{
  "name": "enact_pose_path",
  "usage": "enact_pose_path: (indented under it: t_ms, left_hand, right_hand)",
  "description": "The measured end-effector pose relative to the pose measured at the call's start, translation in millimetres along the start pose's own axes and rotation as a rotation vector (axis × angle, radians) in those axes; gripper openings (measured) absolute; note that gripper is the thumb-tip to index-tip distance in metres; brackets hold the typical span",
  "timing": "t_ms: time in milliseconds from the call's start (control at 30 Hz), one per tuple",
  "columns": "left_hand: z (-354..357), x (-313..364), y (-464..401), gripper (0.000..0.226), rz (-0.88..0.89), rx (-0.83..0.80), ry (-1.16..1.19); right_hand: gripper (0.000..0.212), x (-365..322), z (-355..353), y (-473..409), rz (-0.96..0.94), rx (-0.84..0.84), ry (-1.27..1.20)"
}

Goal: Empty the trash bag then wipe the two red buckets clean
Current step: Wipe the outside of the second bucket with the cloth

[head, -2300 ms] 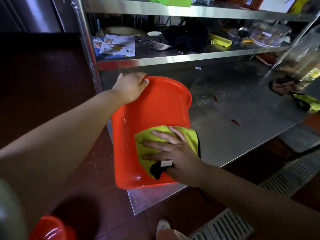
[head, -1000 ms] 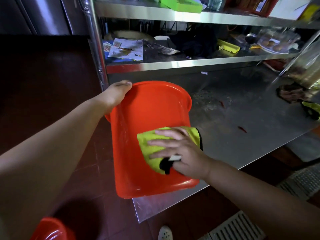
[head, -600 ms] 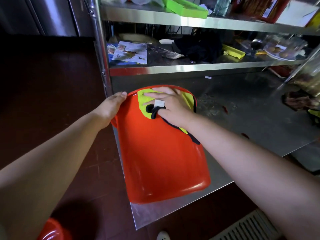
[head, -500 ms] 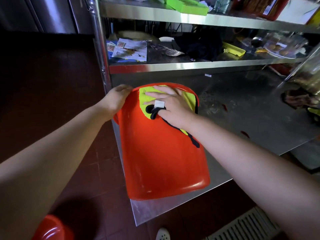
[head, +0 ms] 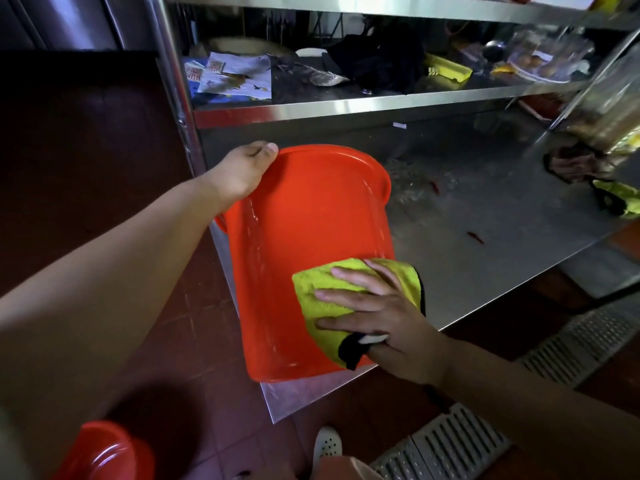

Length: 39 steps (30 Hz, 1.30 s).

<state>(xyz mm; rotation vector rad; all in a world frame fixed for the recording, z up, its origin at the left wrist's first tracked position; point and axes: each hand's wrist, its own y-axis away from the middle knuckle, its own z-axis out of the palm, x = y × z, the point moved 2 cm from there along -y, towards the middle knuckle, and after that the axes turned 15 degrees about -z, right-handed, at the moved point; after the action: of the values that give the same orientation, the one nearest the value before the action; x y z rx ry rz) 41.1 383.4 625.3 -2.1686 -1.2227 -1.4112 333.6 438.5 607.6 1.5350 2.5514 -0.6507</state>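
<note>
A red bucket [head: 304, 244] lies on its side on the corner of a steel table [head: 485, 258], its base towards me. My left hand [head: 242, 171] grips the bucket's rim at the far left. With spread, straight fingers my right hand [head: 377, 313] presses a yellow cloth [head: 322, 289] with black trim flat against the bucket's outer wall near the base. A second red bucket [head: 104, 452] shows partly on the floor at the bottom left.
A steel shelf [head: 346, 105] above the table holds papers, a dark cloth and a yellow tray. Another yellow cloth [head: 620, 199] and a dark rag lie at the table's right end. A floor drain grate [head: 450, 441] runs at the lower right beside my shoe.
My right hand slid the cloth from the bucket's far rim down to the wall near its base. My left hand stayed on the rim.
</note>
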Motion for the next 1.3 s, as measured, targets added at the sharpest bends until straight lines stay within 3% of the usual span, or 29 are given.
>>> enact_pose_path:
  t_ms: [233,467,667,1000,1133,1300]
  left_hand:
    - [-5.1,-3.2,-4.0,0.048,-0.02,-0.012,0.007]
    - [-7.2,-17.8,-10.8,0.05,-0.089,-0.04,0.183]
    - [-15.1,-38.8,-2.4,0.029,-0.11,-0.016,0.273]
    - [-31.7,-62.0,6.4,0.043,-0.117,0.13,0.163]
    - [-34.4,-60.0,1.7,0.038,-0.155,0.125,0.201]
    - [-31.7,-52.4,-4.9,0.042,-0.194,0.063,0.276]
  right_hand:
    - [0.049,49.9,-17.2,-47.7,-0.014,0.01,0.067]
    - [0.056,129.3,-49.4,-119.6,0.258,0.131,0.057]
    - [0.053,97.2,-28.6,-116.5,0.219,0.06,0.073]
    - [0.057,-3.0,7.2,-14.7,-0.033,-0.074,-0.015]
    - [0.048,8.2,0.1,-26.3,-0.093,-0.093,0.028]
    - [0.05,59.2,-18.7,-67.3,0.019,0.033,0.06]
